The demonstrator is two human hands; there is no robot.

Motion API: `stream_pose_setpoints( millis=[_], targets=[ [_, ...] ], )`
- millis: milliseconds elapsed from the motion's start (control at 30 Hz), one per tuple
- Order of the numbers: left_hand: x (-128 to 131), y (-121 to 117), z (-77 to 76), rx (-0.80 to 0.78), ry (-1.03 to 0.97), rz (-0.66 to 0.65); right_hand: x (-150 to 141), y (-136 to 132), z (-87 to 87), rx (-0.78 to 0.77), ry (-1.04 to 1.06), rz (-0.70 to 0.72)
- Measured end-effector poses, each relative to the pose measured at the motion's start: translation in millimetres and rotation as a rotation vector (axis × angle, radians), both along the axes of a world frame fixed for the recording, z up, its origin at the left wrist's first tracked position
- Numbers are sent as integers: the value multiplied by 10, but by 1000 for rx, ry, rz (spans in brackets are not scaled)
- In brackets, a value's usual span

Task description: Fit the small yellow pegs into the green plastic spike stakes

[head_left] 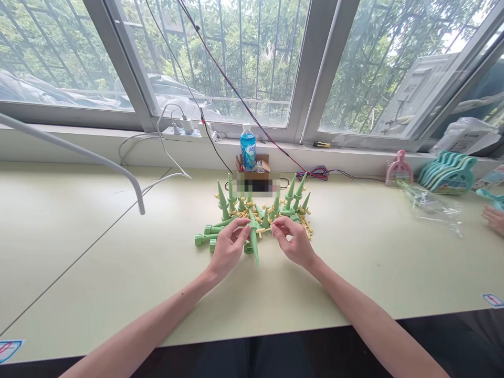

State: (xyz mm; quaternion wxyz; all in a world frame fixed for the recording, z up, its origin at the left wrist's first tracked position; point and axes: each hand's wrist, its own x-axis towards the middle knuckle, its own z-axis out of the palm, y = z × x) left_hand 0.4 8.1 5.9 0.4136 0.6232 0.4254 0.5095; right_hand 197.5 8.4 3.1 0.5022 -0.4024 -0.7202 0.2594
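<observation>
A green plastic watering spike (254,242) is gripped between the thumb and fingers of my left hand (231,242), its point tilted down toward me. My right hand (292,240) pinches the outer end of a small yellow valve (263,230), whose other end meets the spike's side; whether it sits inside a hole I cannot tell. Behind both hands, several green spikes (222,200) stand point up among a heap of loose yellow valves (307,227). More green spikes (205,239) lie on their sides left of my left hand. A green ring-shaped cap (248,249) rests below the held spike.
A blue liquid bottle (248,149) stands at a cardboard box (263,164) by the window. Bundled cable (315,173) lies behind the heap. At right are teal dustpan-like items (449,173), a pink one (399,169), and another person's hand (494,218). A white tube (118,168) overhangs the left.
</observation>
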Motion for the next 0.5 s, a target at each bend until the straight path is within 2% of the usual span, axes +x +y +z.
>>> stream_pose_setpoints(
  millis=[500],
  targets=[
    [-7, -2, -3, 1, -1, -8, -7, -15, 14, -5, 21, 21]
  ],
)
